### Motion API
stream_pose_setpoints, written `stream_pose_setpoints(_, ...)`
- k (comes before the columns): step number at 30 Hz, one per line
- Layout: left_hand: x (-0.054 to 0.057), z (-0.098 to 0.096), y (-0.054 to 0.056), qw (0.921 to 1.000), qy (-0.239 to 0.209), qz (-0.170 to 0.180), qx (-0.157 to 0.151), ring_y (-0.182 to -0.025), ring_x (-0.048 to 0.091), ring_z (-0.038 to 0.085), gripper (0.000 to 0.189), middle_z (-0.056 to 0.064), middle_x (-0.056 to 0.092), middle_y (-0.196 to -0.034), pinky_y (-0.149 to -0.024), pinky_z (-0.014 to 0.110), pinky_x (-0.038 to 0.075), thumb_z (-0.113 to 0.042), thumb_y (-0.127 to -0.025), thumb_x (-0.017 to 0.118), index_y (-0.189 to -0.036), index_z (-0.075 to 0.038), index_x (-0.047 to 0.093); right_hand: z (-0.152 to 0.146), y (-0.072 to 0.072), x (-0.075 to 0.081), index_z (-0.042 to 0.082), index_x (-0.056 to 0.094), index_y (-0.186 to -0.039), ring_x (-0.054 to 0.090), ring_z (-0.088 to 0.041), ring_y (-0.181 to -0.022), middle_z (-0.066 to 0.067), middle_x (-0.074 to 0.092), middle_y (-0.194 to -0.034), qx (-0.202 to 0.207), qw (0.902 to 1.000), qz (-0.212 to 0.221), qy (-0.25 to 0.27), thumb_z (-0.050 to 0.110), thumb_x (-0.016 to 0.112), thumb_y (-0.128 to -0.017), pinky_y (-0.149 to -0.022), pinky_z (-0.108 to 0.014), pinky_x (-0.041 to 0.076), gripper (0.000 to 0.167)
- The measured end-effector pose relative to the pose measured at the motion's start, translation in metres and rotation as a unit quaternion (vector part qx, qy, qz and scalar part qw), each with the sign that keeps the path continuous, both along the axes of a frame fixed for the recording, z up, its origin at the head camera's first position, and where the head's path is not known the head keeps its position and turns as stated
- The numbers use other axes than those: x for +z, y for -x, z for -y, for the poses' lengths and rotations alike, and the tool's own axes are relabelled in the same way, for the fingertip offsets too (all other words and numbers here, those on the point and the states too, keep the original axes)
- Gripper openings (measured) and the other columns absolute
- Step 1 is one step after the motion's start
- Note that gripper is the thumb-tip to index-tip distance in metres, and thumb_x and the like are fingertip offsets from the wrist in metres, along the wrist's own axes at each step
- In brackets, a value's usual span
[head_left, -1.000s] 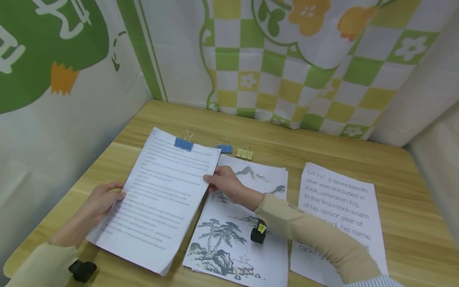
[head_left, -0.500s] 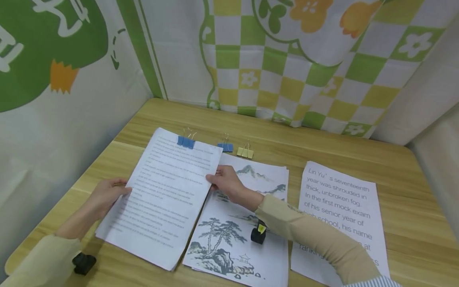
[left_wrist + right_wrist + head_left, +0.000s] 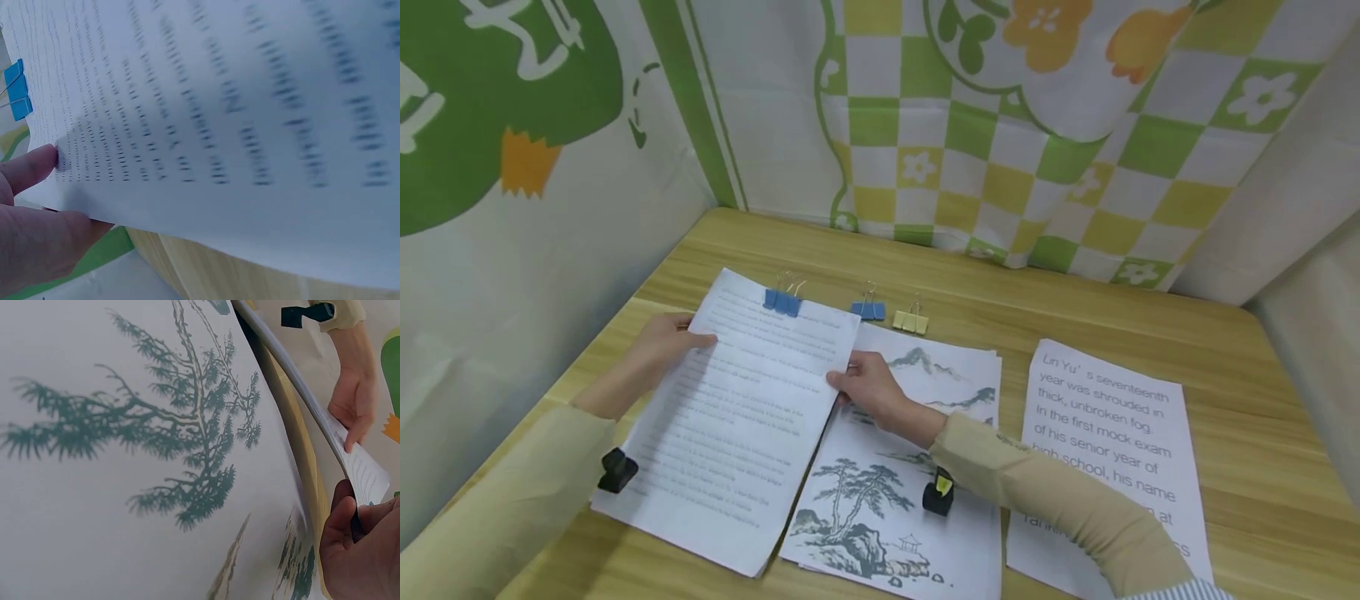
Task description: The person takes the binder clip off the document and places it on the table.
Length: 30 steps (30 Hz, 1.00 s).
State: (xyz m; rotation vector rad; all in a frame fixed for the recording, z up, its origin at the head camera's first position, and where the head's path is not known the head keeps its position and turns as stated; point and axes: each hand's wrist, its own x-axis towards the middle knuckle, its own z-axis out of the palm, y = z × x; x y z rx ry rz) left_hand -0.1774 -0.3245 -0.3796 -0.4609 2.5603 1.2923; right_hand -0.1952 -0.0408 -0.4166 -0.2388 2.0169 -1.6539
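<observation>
A stack of printed text sheets (image 3: 730,442) is held slightly tilted over the left part of the table, a blue binder clip (image 3: 782,302) at its top edge. My left hand (image 3: 658,354) pinches the stack's upper left edge, thumb on the print and fingers beneath. On the opposite edge my right hand (image 3: 880,390) pinches the paper the same way. In the left wrist view, the left hand (image 3: 37,219) grips the margin near the blue clip (image 3: 19,90). The right wrist view shows the right hand (image 3: 362,544) holding the stack's edge, its fingers curled under.
Under the right forearm lies a stack of ink landscape prints (image 3: 895,508). Behind it stand a second blue binder clip (image 3: 868,310) and a yellow binder clip (image 3: 912,322). A large-print text sheet (image 3: 1105,450) lies at the right on the wooden table (image 3: 1247,400). Patterned curtains (image 3: 955,167) close off the back.
My left hand has slid up the left edge of the text stack, from its middle to near the top. The stack shifted slightly right and back; my right hand keeps its grip.
</observation>
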Motion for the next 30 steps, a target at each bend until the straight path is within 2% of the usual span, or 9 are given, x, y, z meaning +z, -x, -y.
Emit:
stream_pose_setpoints(5, 0.011, -0.009, 0.027, 1.0, 0.004, -0.005, 0.004, -0.091, 0.056, 0.023, 0.062, 0.032, 0.046, -0.131, -0.069, 0.025, 0.048, -0.021, -0.094, 0.054, -0.14, 0.013, 0.03, -0.002, -0.006, 0.009, -0.008, 0.059, -0.119, 0.053, -0.01, -0.052, -0.03, 0.068, -0.098, 0.008, 1.0, -0.006, -0.001, 0.003, 0.055, -0.093, -0.055, -0.023, 0.045, 0.028)
stream_pose_setpoints(9, 0.017, -0.012, 0.046, 0.9991, 0.029, -0.023, -0.02, -0.097, 0.053, 0.028, 0.058, 0.032, 0.048, -0.128, -0.078, 0.032, 0.047, -0.024, -0.094, 0.056, -0.136, 0.012, 0.038, -0.004, -0.014, 0.025, -0.01, 0.057, -0.119, 0.052, -0.009, -0.051, -0.031, 0.067, -0.098, 0.014, 0.9998, -0.017, 0.006, 0.0, 0.053, -0.093, -0.055, -0.023, 0.046, 0.028)
stream_pose_setpoints(11, 0.02, -0.012, 0.055, 0.9975, 0.044, -0.031, -0.046, -0.111, 0.05, 0.035, 0.058, 0.032, 0.043, -0.136, -0.091, 0.042, 0.045, -0.027, -0.093, 0.057, -0.135, 0.01, 0.042, -0.003, -0.011, 0.018, -0.009, 0.058, -0.119, 0.052, -0.008, -0.051, -0.03, 0.068, -0.097, 0.013, 0.9997, -0.018, 0.01, 0.001, 0.054, -0.093, -0.055, -0.022, 0.045, 0.028)
stream_pose_setpoints(13, 0.024, -0.013, 0.062, 0.9938, 0.059, -0.044, -0.084, -0.119, 0.046, 0.04, 0.054, 0.031, 0.043, -0.137, -0.098, 0.048, 0.04, -0.029, -0.093, 0.058, -0.132, 0.008, 0.047, -0.002, -0.007, 0.009, -0.009, 0.058, -0.118, 0.053, -0.008, -0.05, -0.029, 0.068, -0.097, 0.011, 0.9997, -0.018, 0.009, 0.001, 0.054, -0.093, -0.055, -0.023, 0.046, 0.028)
stream_pose_setpoints(16, 0.033, -0.015, 0.072, 0.983, 0.087, -0.05, -0.154, -0.131, 0.037, 0.044, 0.054, 0.028, 0.043, -0.141, -0.105, 0.056, 0.031, -0.034, -0.093, 0.058, -0.131, 0.004, 0.051, 0.001, 0.001, -0.007, -0.007, 0.059, -0.118, 0.053, -0.009, -0.05, -0.029, 0.068, -0.096, 0.009, 0.9998, -0.016, 0.006, 0.003, 0.055, -0.093, -0.054, -0.022, 0.045, 0.028)
stream_pose_setpoints(18, 0.04, -0.019, 0.079, 0.9746, 0.105, -0.048, -0.192, -0.128, 0.042, 0.043, 0.056, 0.027, 0.048, -0.137, -0.103, 0.055, 0.035, -0.038, -0.093, 0.058, -0.131, 0.003, 0.052, 0.001, 0.001, -0.007, -0.007, 0.059, -0.118, 0.053, -0.009, -0.049, -0.029, 0.068, -0.095, 0.007, 0.9998, -0.019, 0.002, 0.004, 0.054, -0.093, -0.055, -0.022, 0.045, 0.028)
stream_pose_setpoints(20, 0.045, -0.023, 0.086, 0.9667, 0.119, -0.04, -0.223, -0.13, 0.041, 0.043, 0.06, 0.026, 0.048, -0.138, -0.104, 0.056, 0.034, -0.043, -0.092, 0.057, -0.132, 0.001, 0.052, 0.0, 0.001, -0.007, -0.005, 0.059, -0.118, 0.053, -0.009, -0.049, -0.027, 0.069, -0.093, 0.003, 0.9998, -0.021, 0.0, 0.005, 0.055, -0.093, -0.054, -0.021, 0.044, 0.027)
stream_pose_setpoints(24, 0.047, -0.031, 0.099, 0.9586, 0.12, -0.027, -0.257, -0.134, 0.037, 0.042, 0.062, 0.021, 0.048, -0.14, -0.108, 0.058, 0.029, -0.048, -0.091, 0.056, -0.135, -0.005, 0.052, 0.0, 0.0, -0.008, -0.004, 0.061, -0.117, 0.053, -0.008, -0.048, -0.025, 0.07, -0.09, -0.004, 0.9997, -0.02, -0.011, 0.006, 0.056, -0.093, -0.052, -0.02, 0.042, 0.027)
stream_pose_setpoints(30, 0.045, -0.039, 0.111, 0.9484, 0.087, -0.001, -0.305, -0.135, 0.035, 0.041, 0.057, 0.019, 0.046, -0.142, -0.11, 0.058, 0.025, -0.041, -0.094, 0.055, -0.136, -0.003, 0.049, 0.0, -0.004, -0.007, -0.004, 0.06, -0.118, 0.053, -0.007, -0.047, -0.026, 0.07, -0.089, 0.002, 0.9998, -0.018, -0.007, 0.004, 0.056, -0.092, -0.051, -0.02, 0.041, 0.027)
